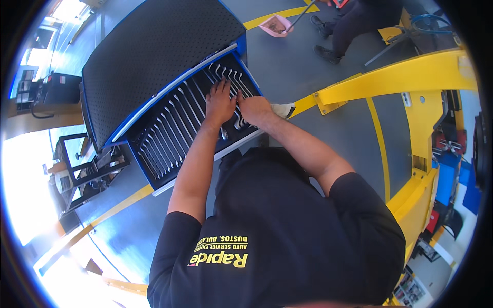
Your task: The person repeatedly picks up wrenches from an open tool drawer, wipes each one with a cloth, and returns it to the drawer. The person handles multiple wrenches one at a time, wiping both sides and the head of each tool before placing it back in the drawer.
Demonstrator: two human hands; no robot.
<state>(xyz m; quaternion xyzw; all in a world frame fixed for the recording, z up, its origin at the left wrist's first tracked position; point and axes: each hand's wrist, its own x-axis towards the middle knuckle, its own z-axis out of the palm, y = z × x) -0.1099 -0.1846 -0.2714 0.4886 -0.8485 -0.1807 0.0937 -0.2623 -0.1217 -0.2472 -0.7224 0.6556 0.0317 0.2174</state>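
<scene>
A pulled-out drawer [238, 140] of a blue tool cabinet holds a long row of silver combination wrenches [177, 122], laid side by side by size. My left hand [221, 105] rests over the wrenches toward the drawer's right part, its fingers stretched out. Close beside it, my right hand [255, 110] is closed, thumb toward the left hand; its fingers curl out of sight, so what they grip is hidden. Just past it a whitish, cloth-like thing [282, 110] sticks out; I cannot tell whether the hand holds it. Larger wrench ends [240, 123] show below the hands.
The cabinet's black ribbed top [159, 56] lies beyond the drawer. Yellow steel beams [390, 82] stand to the right. At the far right a person in dark trousers [362, 25] is near a pink dustpan [276, 25]. A dark metal frame [77, 154] stands at left.
</scene>
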